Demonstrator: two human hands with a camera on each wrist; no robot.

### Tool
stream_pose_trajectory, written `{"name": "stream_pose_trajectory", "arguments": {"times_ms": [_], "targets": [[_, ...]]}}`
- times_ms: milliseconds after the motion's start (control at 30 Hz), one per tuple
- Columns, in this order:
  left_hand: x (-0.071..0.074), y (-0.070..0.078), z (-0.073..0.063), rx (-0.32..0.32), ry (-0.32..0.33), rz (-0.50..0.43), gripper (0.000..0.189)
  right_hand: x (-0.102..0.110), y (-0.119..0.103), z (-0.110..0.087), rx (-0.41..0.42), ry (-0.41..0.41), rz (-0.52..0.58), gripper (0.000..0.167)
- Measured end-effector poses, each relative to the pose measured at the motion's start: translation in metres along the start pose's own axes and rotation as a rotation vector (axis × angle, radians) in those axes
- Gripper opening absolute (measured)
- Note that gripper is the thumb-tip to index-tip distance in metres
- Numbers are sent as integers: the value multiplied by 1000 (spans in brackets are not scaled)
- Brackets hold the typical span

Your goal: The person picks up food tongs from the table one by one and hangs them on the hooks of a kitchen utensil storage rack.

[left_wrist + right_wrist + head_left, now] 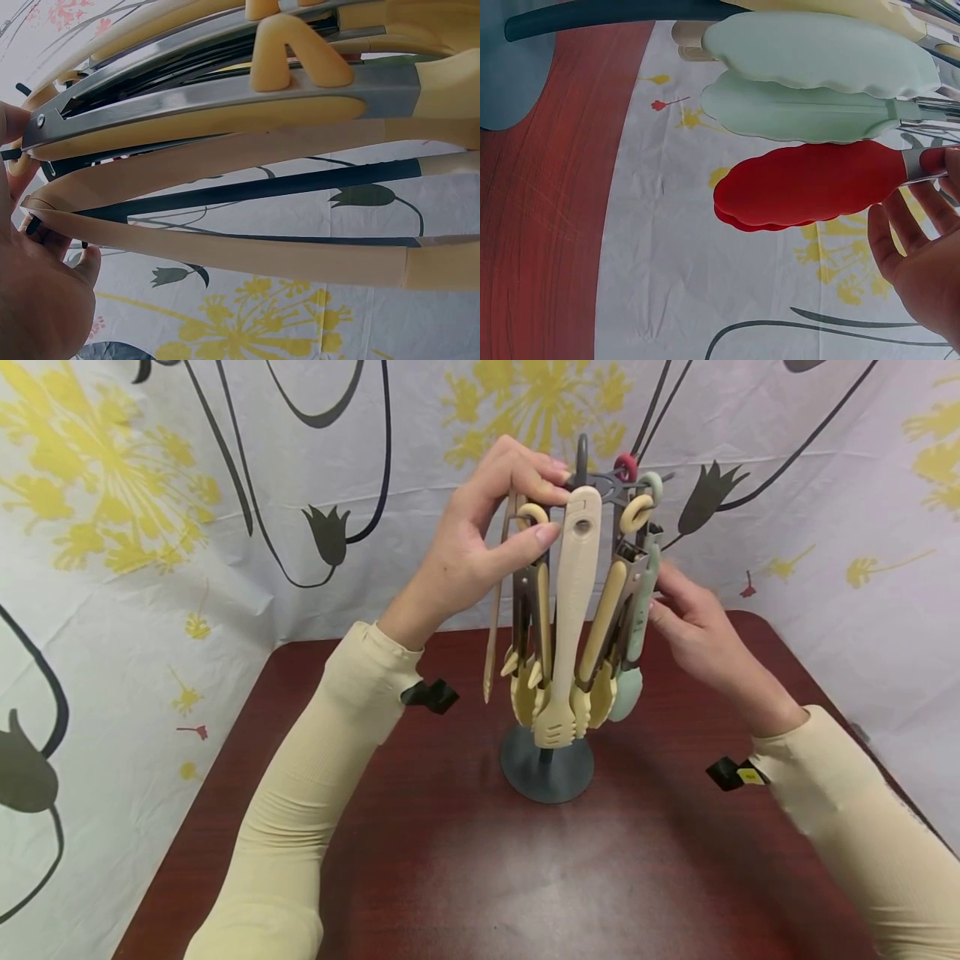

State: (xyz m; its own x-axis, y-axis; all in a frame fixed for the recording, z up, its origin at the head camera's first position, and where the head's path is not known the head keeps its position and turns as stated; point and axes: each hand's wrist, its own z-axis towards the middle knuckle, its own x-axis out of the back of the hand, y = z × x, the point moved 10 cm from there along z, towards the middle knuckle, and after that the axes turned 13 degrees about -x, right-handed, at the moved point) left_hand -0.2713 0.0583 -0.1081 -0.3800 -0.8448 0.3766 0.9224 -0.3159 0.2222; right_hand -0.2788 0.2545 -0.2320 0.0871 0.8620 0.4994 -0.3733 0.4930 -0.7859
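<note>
A dark grey stand (pixel 547 781) bears several kitchen tongs on hooks around its top. My left hand (pixel 491 522) grips the stand's top, with the thumb beside the upper end of the beige slotted tongs (pixel 576 602). Yellow tongs (pixel 202 124) with metal arms hang close by that hand. On the far right side, my right hand (pixel 693 618) holds the handle of the red tongs (pixel 810 184), whose heads point down and are pressed together. Beside them hang pale green tongs (pixel 817 52), which hide the red pair's lower part in the head view.
The stand rests on a dark red-brown table (pixel 450 860), toward its back edge. A white cloth (pixel 247 527) with yellow and grey flower prints hangs behind the table and at both sides. Thin wooden tongs (pixel 491 652) hang at the stand's left.
</note>
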Motion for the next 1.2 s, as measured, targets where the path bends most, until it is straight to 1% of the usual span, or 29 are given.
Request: {"name": "stream_pose_trajectory", "arguments": {"times_ms": [100,200,333,567,667,900,1033,1200], "targets": [[0,0,0,1,1,-1,21,-1,1,0,-17,-4,-3,40],[0,0,0,2,1,3,21,-3,2,0,-30,-15,11,38],[0,0,0,8,1,8,21,-5,3,0,-20,-20,26,29],[0,-1,0,32,16,2,22,-11,4,-2,-2,-40,78,33],[0,0,0,34,17,4,22,-12,4,-3,-2,-35,100,31],[0,2,0,34,-4,19,25,-17,2,-3,27,-57,169,27],[0,2,2,43,-25,32,26,-19,4,-4,1,-68,189,29],[0,5,2,22,-46,63,27,-22,4,-5,-14,-106,258,32]]}}
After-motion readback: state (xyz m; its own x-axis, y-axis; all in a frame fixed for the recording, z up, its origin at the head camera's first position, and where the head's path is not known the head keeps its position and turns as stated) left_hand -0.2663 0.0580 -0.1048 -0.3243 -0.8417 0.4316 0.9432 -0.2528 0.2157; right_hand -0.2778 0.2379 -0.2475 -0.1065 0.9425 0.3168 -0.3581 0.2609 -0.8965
